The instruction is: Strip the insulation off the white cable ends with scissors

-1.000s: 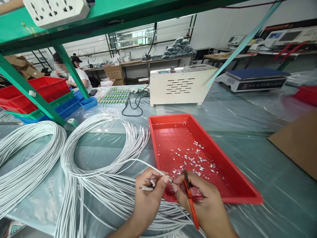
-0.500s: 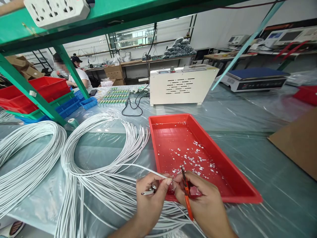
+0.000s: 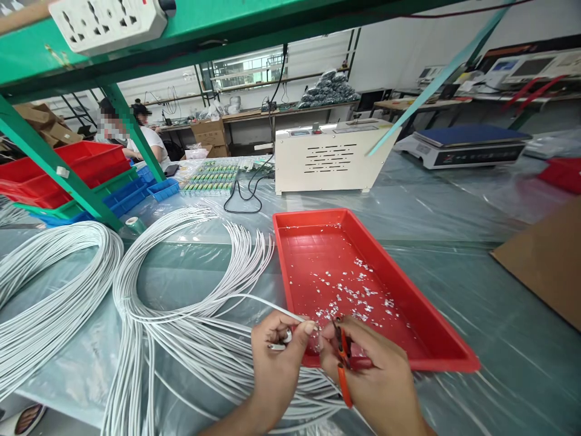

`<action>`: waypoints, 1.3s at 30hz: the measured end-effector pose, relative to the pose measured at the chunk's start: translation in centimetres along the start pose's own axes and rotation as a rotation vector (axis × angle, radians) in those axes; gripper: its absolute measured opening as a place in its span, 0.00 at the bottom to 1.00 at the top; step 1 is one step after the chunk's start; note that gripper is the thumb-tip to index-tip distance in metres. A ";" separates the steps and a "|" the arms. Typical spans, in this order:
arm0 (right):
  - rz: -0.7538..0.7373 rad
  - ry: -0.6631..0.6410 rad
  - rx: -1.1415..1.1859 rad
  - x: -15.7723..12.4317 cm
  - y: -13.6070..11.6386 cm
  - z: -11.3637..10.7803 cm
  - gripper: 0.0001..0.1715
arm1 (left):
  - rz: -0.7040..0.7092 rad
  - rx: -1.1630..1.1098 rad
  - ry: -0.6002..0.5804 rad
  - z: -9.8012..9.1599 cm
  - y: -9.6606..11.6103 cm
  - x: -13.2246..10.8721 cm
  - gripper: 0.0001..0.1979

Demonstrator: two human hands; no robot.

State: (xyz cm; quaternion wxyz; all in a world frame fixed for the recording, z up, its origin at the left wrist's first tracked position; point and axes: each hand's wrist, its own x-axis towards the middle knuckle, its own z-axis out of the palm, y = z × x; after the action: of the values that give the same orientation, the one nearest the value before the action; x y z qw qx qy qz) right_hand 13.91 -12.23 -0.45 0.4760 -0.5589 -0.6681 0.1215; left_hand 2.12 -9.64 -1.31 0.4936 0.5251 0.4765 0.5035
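My left hand point(image 3: 278, 366) is closed, pinching a white cable point(image 3: 261, 299) near its end between thumb and forefinger. Something small, white and shiny point(image 3: 276, 347) pokes out between its curled fingers; its kind is unclear. Orange-handled pliers or cutters point(image 3: 344, 384) rest in my closed right hand point(image 3: 384, 369), jaws pointing up and away. The right thumb and fingertip meet close to the cable's end, over the near edge of the red tray point(image 3: 308, 242). Whether they pinch the fine end itself is too small to make out. Silvery-white scraps point(image 3: 363, 297) are scattered in the tray.
A coil of white cables point(image 3: 129, 290) spreads beside and under my left forearm, with a second coil point(image 3: 59, 290) farther left. Behind the tray stands a cream metal machine point(image 3: 327, 157). A blue-topped scale point(image 3: 472, 145), cardboard point(image 3: 549, 254) and a green shelf frame point(image 3: 136, 136) surround the bench.
The pliers have tilted and sunk slightly deeper into my right hand. Both hands have shifted slightly right, still together near the cable's end.
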 end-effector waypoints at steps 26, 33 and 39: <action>0.065 -0.025 0.010 -0.1 0.5 -0.2 0.06 | 0.027 -0.035 0.023 0.3 -0.3 -0.5 0.07; 0.016 -0.100 0.094 -0.3 0.2 0.2 0.06 | -0.081 -0.204 -0.042 0.0 0.6 0.3 0.07; 0.515 -0.577 0.604 -0.1 -0.2 -1.5 0.19 | -0.163 -0.297 -0.118 -1.1 1.2 1.4 0.08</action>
State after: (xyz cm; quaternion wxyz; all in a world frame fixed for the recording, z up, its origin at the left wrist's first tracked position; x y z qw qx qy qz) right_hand 14.94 -13.00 0.46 0.3666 -0.4863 -0.5479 0.5735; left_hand 1.11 -8.28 -0.06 0.6322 0.4347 0.4079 0.4950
